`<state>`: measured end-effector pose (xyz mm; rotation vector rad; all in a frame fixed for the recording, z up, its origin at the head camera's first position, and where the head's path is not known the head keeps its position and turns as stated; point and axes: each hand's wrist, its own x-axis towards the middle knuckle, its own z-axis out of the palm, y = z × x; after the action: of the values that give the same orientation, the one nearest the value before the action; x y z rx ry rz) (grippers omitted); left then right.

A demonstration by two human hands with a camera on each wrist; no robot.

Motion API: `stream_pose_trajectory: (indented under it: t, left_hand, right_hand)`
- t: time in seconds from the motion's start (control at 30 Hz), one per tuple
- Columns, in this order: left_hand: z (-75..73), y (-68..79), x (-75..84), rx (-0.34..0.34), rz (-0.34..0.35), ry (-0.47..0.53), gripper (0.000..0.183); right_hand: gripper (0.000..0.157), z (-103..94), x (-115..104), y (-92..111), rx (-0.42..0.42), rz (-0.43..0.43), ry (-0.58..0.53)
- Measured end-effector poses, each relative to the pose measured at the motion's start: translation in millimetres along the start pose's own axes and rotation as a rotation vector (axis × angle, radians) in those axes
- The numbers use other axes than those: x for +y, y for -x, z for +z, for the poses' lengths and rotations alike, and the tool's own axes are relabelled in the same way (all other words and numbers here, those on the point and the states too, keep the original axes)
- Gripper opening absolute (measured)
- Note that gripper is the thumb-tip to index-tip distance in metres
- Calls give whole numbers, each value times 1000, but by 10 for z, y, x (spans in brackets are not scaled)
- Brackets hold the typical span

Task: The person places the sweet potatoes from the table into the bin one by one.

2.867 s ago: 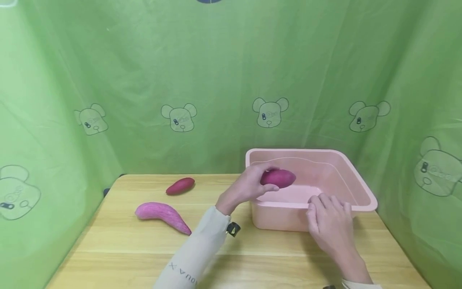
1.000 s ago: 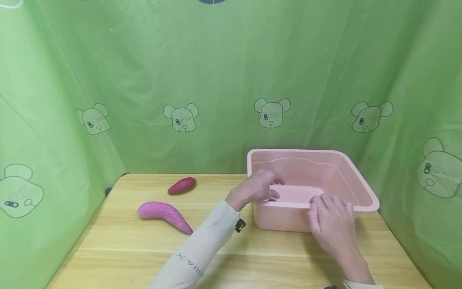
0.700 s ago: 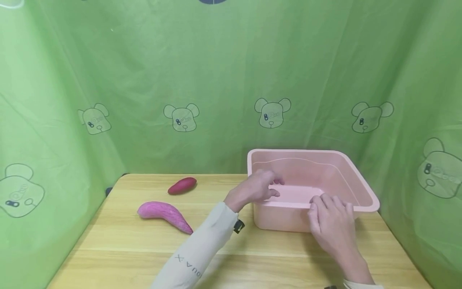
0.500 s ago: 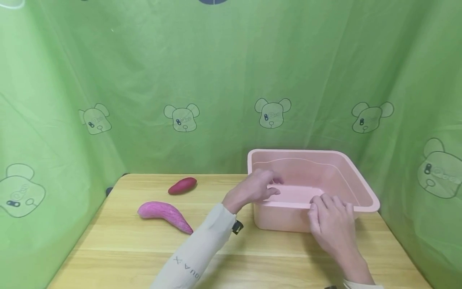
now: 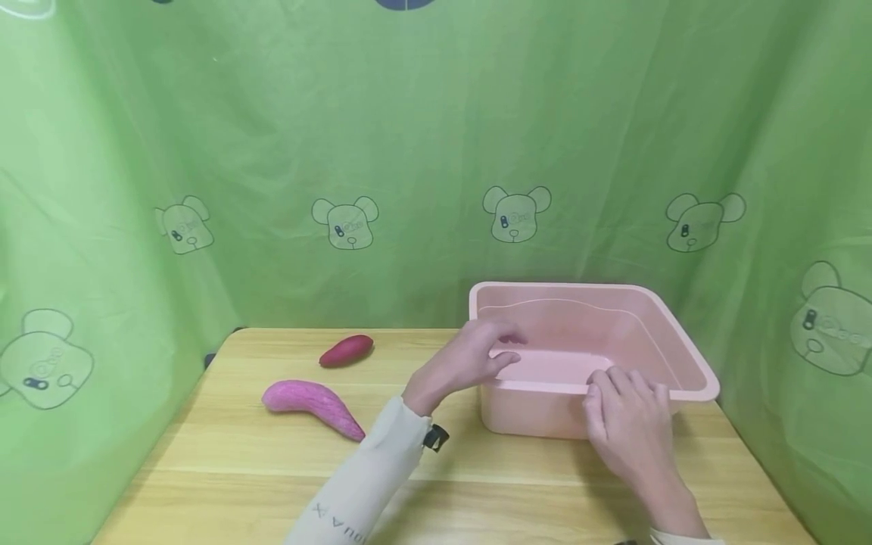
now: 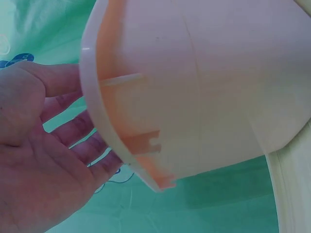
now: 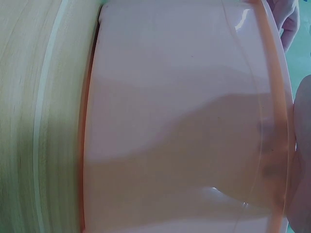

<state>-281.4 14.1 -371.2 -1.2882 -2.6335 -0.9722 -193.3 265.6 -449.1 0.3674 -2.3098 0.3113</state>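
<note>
Pink tub (image 5: pixel 531 415), upright on the bench (image 5: pixel 272 492), toward two o'clock from bench centre, twelve being straight away from you. Your right hand (image 5: pixel 630 420) grips its near rim at the tub's five o'clock, fingers hooked over the edge. Your left hand (image 5: pixel 466 357) is at the tub's eight o'clock corner, thumb and fingers loose and parted, nothing seen between them. Left wrist view puts those fingers past the rim; whether they touch it, you cannot tell.

Progress, judged from how things lie: under way, not finished. Done: tub in place and held. Left: two loose pieces, well apart from the tub, no hand on either. Dark red tuber (image 5: pixel 346 351) toward eleven o'clock, near the bench's far edge. Curved pink-purple root (image 5: pixel 309 400) at ten o'clock, nearer you, narrow tip pointing to four and seen just beside your left sleeve (image 5: pixel 375 458).

Contents of the tub: no full tally possible. Its near wall hides the front of the floor from your head view, and both wrist views show mostly outer wall.
</note>
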Motion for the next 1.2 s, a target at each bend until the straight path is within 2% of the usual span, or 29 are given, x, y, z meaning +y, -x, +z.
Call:
stream_pose_trajectory:
  t: [0.37, 0.6, 0.73, 0.97, 1.2]
  left_hand:
    - [-99, 195, 13, 71, -14, 55, 23]
    - [-145, 305, 0, 121, 12, 59, 23]
    - [-162, 359, -16, 133, 12, 43, 25]
    - [-194, 479, -51, 161, 10, 84, 24]
    - [-214, 610, -117, 182, 0, 82, 26]
  right_hand:
    - [24, -16, 5, 20, -19, 14, 2]
    - [24, -10, 23, 31, -19, 16, 8]
    - [24, -13, 22, 29, -19, 15, 6]
    - [25, -15, 15, 26, -23, 14, 8]
    - [24, -11, 5, 15, -26, 11, 5]
